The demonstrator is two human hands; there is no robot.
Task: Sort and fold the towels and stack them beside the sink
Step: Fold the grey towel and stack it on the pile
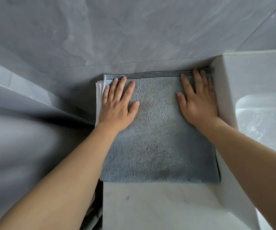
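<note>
A folded blue-grey towel with a black-and-white striped far hem lies flat on the pale counter, pushed against the wall and the sink's side. A white towel edge peeks out under its left side. My left hand lies flat with spread fingers on the towel's far left part. My right hand presses flat on the far right part, fingertips at the striped hem. Both palms face down and hold nothing.
The white sink rises directly to the right of the towel, its basin at the right edge. Grey tiled wall stands behind. To the left the counter ends and drops into a dark gap with some cloth in it.
</note>
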